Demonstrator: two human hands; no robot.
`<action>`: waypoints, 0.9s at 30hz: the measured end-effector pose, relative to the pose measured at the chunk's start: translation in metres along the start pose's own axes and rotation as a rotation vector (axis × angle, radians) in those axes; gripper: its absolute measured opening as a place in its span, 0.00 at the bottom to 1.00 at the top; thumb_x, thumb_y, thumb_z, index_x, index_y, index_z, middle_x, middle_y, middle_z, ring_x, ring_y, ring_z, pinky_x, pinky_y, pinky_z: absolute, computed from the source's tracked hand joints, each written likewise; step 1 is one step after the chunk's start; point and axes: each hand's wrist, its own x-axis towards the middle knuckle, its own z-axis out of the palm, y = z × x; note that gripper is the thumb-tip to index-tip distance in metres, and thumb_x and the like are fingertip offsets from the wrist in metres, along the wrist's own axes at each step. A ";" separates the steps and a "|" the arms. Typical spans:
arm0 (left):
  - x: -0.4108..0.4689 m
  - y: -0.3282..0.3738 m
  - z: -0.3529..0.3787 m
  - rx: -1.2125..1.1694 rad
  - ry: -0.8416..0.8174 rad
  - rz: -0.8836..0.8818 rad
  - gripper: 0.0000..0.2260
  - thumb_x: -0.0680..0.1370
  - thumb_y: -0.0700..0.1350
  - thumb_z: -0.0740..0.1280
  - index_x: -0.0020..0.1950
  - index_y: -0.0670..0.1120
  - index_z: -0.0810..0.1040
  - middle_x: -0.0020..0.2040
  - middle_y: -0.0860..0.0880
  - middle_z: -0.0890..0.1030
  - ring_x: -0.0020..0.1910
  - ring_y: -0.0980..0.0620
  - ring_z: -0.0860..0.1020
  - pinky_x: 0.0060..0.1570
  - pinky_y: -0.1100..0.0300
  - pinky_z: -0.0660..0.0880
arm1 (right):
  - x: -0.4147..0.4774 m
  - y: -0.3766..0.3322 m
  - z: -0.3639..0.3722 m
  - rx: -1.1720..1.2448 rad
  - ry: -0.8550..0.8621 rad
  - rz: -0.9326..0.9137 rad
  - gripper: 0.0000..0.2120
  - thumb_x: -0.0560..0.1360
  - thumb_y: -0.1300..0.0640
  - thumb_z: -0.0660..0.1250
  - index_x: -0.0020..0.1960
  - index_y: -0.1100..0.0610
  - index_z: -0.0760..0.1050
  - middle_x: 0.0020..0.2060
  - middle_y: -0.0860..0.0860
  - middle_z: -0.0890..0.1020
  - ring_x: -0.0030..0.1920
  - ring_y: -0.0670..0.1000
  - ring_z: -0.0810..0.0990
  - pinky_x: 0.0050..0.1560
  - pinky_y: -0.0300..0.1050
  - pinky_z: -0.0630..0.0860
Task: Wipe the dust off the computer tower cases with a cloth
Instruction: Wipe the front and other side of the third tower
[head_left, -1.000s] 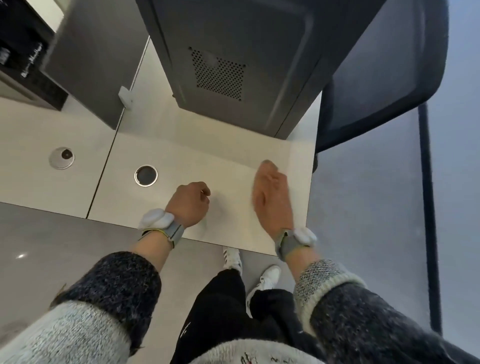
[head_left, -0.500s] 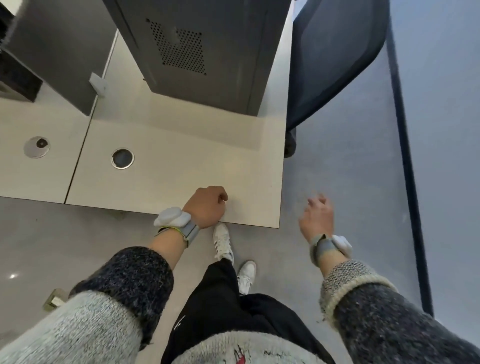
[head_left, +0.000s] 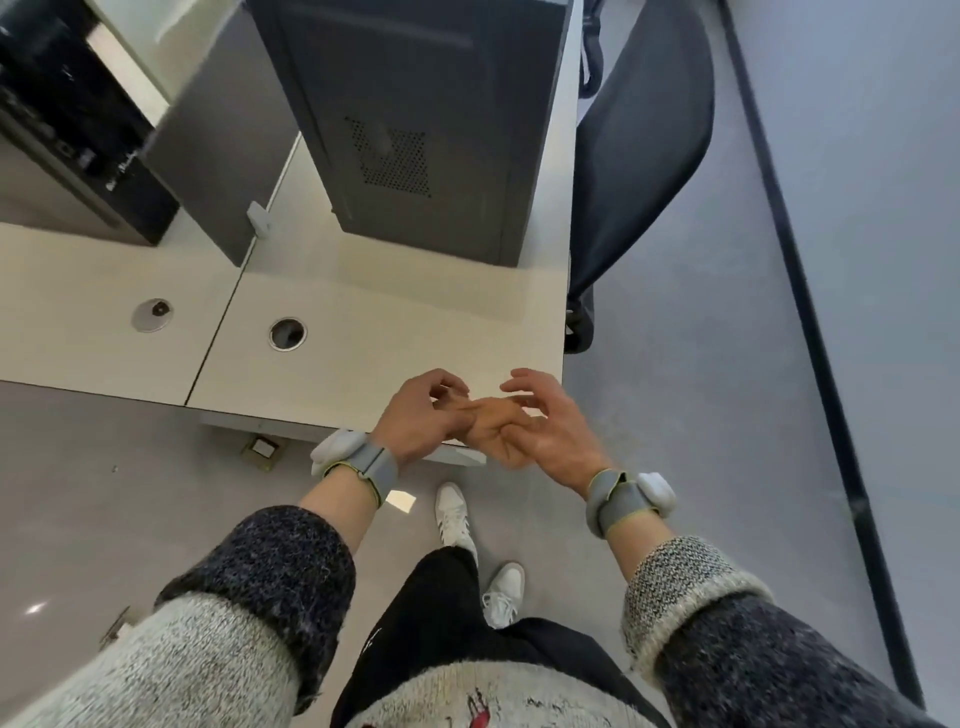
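1. Right, computer tower case (head_left: 415, 119): dark grey, upright on the desk (head_left: 363, 358) near its right end. Its perforated side vent faces the camera, and both hands are well apart from it.
2. Cloth: a tan lump sits between the two hands; can't tell whether it is cloth or just fingers.
3. Left hand (head_left: 415, 421): over the desk's near edge, fingers curled in toward that lump and touching the right hand. Whether the grip holds anything, can't tell.
4. Right hand (head_left: 556, 441): just off the desk's near right corner, fingers loosely bent and spread. Grip open or holding, can't tell.
5. Desk holes: open cable hole (head_left: 287, 334) left of the hands, capped hole (head_left: 151, 315) further left.
6. Grey divider panel (head_left: 223, 130) stands left of the case, second black tower (head_left: 78, 119) beyond it.
7. Dark office chair (head_left: 644, 130) right of the desk; white shoes (head_left: 457, 514) on the floor below.
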 end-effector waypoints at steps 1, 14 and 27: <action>-0.004 -0.002 -0.006 -0.056 0.033 0.003 0.15 0.70 0.37 0.79 0.54 0.48 0.82 0.55 0.44 0.81 0.44 0.45 0.82 0.48 0.46 0.85 | 0.002 0.002 0.004 -0.042 0.027 -0.008 0.20 0.73 0.67 0.75 0.59 0.49 0.78 0.66 0.46 0.74 0.62 0.45 0.79 0.60 0.44 0.80; 0.023 -0.036 -0.076 0.325 -0.096 0.116 0.22 0.67 0.61 0.78 0.59 0.56 0.86 0.63 0.52 0.76 0.63 0.54 0.73 0.62 0.63 0.67 | 0.041 -0.036 0.050 -0.196 -0.024 0.041 0.10 0.74 0.62 0.69 0.42 0.49 0.70 0.33 0.45 0.75 0.34 0.46 0.70 0.37 0.42 0.70; 0.087 -0.056 -0.030 0.341 -0.410 0.104 0.13 0.75 0.53 0.76 0.47 0.51 0.73 0.43 0.50 0.80 0.42 0.49 0.77 0.40 0.55 0.70 | 0.054 0.000 0.014 -0.118 0.095 0.548 0.13 0.76 0.49 0.77 0.58 0.47 0.80 0.52 0.54 0.84 0.49 0.50 0.83 0.45 0.45 0.81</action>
